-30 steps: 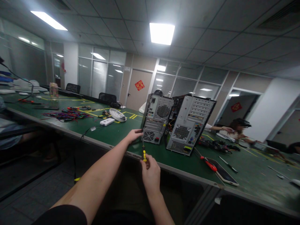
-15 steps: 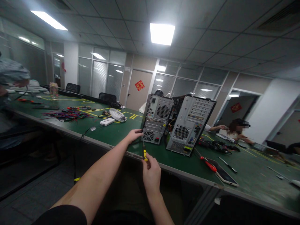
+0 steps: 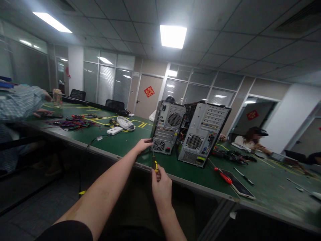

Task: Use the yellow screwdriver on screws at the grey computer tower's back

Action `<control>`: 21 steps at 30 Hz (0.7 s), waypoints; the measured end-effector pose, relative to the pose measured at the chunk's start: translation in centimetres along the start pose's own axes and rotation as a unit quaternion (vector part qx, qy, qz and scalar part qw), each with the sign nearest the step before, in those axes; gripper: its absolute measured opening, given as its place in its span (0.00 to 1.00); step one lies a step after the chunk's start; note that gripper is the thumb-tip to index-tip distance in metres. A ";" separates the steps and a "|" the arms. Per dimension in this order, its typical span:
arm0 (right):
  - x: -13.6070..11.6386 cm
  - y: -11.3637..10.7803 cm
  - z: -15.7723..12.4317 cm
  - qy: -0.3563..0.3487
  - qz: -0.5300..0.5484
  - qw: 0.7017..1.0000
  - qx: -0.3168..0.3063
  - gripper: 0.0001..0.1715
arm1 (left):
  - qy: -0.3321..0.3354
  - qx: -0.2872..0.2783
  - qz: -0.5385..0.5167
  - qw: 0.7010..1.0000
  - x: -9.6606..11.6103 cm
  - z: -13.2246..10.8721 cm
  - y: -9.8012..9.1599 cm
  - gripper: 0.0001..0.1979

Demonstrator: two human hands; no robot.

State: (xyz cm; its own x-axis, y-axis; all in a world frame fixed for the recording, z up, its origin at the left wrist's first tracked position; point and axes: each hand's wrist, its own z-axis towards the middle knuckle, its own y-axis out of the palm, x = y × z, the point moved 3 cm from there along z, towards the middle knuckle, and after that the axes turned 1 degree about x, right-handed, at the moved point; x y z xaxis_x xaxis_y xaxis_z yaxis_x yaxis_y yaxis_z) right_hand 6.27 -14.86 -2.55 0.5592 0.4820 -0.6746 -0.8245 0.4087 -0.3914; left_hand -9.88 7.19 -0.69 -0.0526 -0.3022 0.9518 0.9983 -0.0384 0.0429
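Two computer cases stand upright on the green table, their rear panels facing me. My right hand (image 3: pixel 162 184) is closed round the handle of a yellow and black screwdriver (image 3: pixel 155 164). The screwdriver's shaft points up to the lower left corner of the left computer case (image 3: pixel 167 127). My left hand (image 3: pixel 143 146) rests at that same corner, its fingertips against the case edge and partly hidden. Right beside stands the second computer case (image 3: pixel 200 137), which neither hand touches.
On the green table (image 3: pixel 125 144) lie a white power strip (image 3: pixel 114 130), a white oval part (image 3: pixel 125 123) and tangled wires (image 3: pixel 72 123) to the left. A red screwdriver (image 3: pixel 225 178), a phone (image 3: pixel 238 185) and black cables (image 3: pixel 233 156) lie right. People sit at both sides.
The screwdriver handle has turned slightly in my right hand. At the left, a person has leaned in over the table with an arm stretched out. The person at the right has shifted an arm.
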 end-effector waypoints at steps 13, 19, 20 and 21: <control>0.1 -0.4 -0.1 -0.053 -0.058 0.997 0.022 0.19 | -0.003 -0.003 0.020 1.000 0.3 -0.2 0.0 0.38; 0.5 0.0 0.1 0.038 -0.002 0.999 -0.007 0.16 | -0.008 -0.001 0.016 1.000 0.3 -0.3 0.0 0.37; 0.5 -0.1 0.1 0.039 -0.006 0.999 -0.008 0.17 | -0.008 -0.001 0.013 1.000 0.3 -0.2 0.0 0.37; 0.5 -0.1 0.1 0.032 -0.014 0.999 -0.005 0.17 | -0.007 -0.001 0.011 1.000 0.2 -0.2 0.0 0.37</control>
State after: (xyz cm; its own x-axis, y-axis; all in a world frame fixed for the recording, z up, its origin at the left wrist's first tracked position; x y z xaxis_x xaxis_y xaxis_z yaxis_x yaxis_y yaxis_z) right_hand 6.64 -14.57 -2.79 0.5752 0.4193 -0.7024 -0.8099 0.4125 -0.4170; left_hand -9.93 6.92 -0.54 -0.0308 -0.2902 0.9565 0.9992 -0.0348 0.0216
